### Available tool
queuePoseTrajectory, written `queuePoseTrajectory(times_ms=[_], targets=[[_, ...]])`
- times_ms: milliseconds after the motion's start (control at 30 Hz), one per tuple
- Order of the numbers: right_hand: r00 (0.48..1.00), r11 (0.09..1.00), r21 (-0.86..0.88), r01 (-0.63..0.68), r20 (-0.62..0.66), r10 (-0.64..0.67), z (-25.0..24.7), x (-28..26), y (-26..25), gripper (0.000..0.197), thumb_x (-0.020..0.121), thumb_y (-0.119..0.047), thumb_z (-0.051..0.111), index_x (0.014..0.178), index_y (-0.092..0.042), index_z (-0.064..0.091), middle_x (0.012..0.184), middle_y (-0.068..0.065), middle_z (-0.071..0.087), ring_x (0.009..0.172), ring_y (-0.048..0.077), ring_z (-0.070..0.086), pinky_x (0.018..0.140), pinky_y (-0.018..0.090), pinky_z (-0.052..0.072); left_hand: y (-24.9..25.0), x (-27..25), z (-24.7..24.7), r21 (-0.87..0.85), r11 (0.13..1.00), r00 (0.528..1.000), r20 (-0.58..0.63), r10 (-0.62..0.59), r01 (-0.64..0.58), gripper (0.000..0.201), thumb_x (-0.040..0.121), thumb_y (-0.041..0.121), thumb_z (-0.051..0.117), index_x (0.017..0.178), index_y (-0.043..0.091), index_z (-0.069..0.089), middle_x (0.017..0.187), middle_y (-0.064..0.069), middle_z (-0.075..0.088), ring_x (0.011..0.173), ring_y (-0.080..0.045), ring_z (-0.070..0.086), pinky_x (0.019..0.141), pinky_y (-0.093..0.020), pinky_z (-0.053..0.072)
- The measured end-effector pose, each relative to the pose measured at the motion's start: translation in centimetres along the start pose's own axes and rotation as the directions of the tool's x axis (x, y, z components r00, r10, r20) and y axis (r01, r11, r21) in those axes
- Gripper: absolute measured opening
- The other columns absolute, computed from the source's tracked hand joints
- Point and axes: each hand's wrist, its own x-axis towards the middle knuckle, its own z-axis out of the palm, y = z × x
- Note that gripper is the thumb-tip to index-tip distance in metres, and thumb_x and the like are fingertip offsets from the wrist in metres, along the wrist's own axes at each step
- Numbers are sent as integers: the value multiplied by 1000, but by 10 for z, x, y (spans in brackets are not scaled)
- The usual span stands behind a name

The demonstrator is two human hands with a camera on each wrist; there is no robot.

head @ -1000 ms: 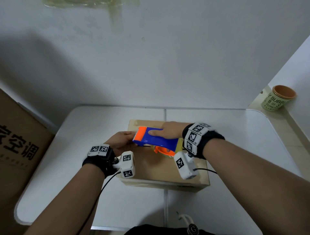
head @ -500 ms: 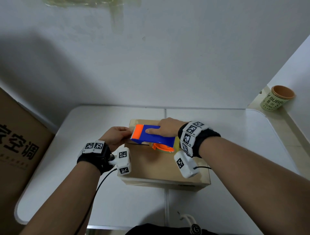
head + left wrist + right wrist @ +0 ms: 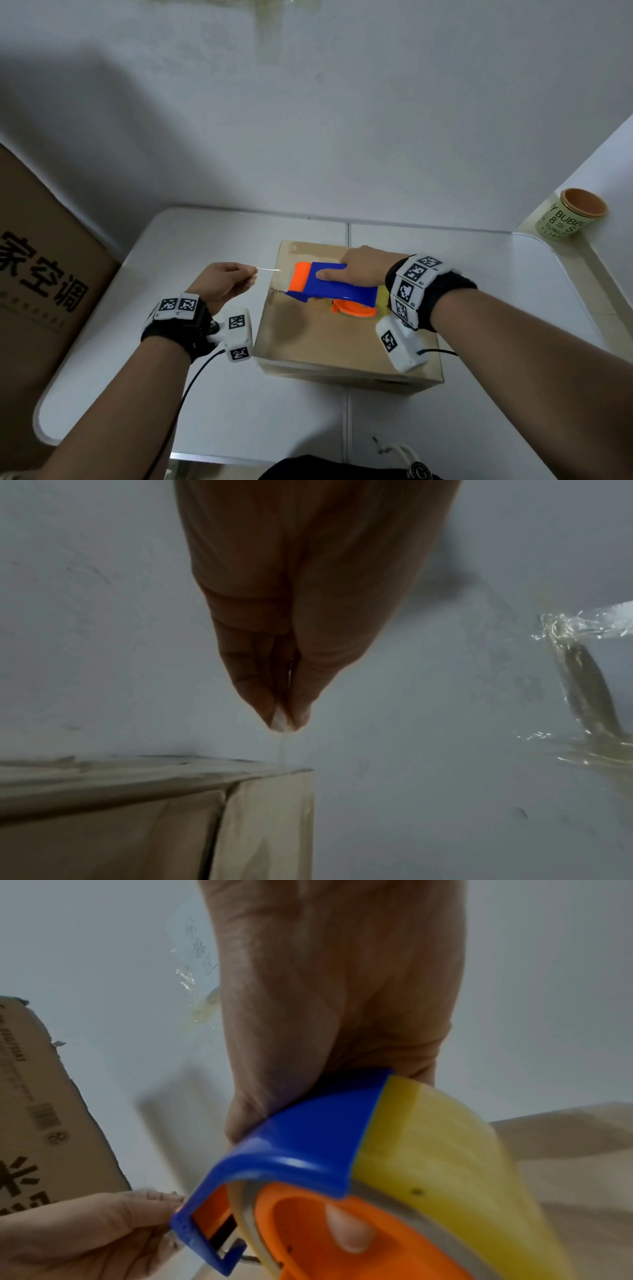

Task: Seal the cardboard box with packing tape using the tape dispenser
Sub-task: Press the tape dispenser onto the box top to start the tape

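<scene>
Cardboard box (image 3: 342,346), plain brown, sits mid-way on the white table (image 3: 513,308); all places below are rel. to it. Blue-and-orange tape dispenser (image 3: 329,286) lies over the box's top, toward the far-left corner, orange end pointing left. R hand (image 3: 359,270) wraps over it from the right: fingers curled across the blue shell, and in the wrist view one fingertip (image 3: 349,1229) pokes into the orange hub beside the yellowish roll (image 3: 445,1164). L hand (image 3: 222,284) hangs off the box's left side, above the table, thumb & forefinger tips pressed together on the free end of the clear tape (image 3: 269,270). That strip runs thin and taut from the pinch to the dispenser's mouth, crossing the box's left edge. Left of the box, past the table edge: a big printed carton (image 3: 44,274). Far right of the box, on a ledge: a green paper cup (image 3: 570,214), orange inside.
</scene>
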Motion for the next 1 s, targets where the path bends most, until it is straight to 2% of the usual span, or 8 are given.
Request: queuePoseTrajectory(times_ms=[167,267,400,533,633,733,867,1000], targets=[[999,998,-55,-20,29,22,-4,0,-5,60,87,-72,36,66,-16,45,68,0,49,57,13,46,55,23,33,-7,-1,0,20,999,998,55,-34,33,13,94,5,53,90,-1,64,76,-8,61,59,-8,60,58,-11,53],[999,997,-58,-42,19,43,-4,0,-6,58,86,-71,38,66,-17,45,67,0,49,57,13,46,54,23,32,-13,-3,2,24,999,997,72,-24,23,15,94,10,55,94,-2,63,77,-7,61,68,-12,58,63,-14,53],[999,998,-39,-46,-8,46,-2,3,-13,59,87,-70,38,62,-17,43,64,0,48,55,14,44,52,24,32,-19,-1,3,52,998,999,-14,47,-47,17,92,13,59,98,-2,63,79,-7,59,71,-14,55,73,-19,50],[999,998,-41,-42,-20,42,-4,5,-20,58,88,-68,38,62,-17,41,63,0,46,54,13,43,51,24,30,-20,2,3,63,993,989,-97,109,-103,16,92,11,57,98,-1,64,77,-5,58,68,-12,53,67,-14,49],[999,997,-70,-44,-9,44,-2,8,-27,58,88,-69,38,62,-16,42,63,1,46,54,14,43,52,24,32,-23,2,1,75,993,989,-109,104,-96,12,92,10,58,93,1,64,78,-6,59,69,-14,53,71,-19,48],[1000,996,-85,-30,-9,30,-1,10,-33,58,88,-68,38,62,-16,43,63,1,47,53,14,42,52,24,32,-28,2,-3,59,995,988,-124,89,-82,13,92,9,57,95,-1,65,80,-7,59,70,-15,54,74,-22,48],[1000,995,-97,-18,-12,16,-1,13,-42,57,88,-67,38,63,-16,43,64,0,47,55,13,43,52,24,32,-33,2,-11,28,998,987,-147,66,-62,14,91,11,59,96,0,65,80,-6,59,70,-14,54,74,-21,49],[1000,991,-136,-19,-8,19,-1,15,-49,56,90,-65,38,63,-16,42,64,0,46,55,13,42,58,26,37,-36,4,-11,-4,999,987,-155,44,-46,12,92,10,57,93,1,65,78,-6,59,70,-14,54,75,-21,49]])
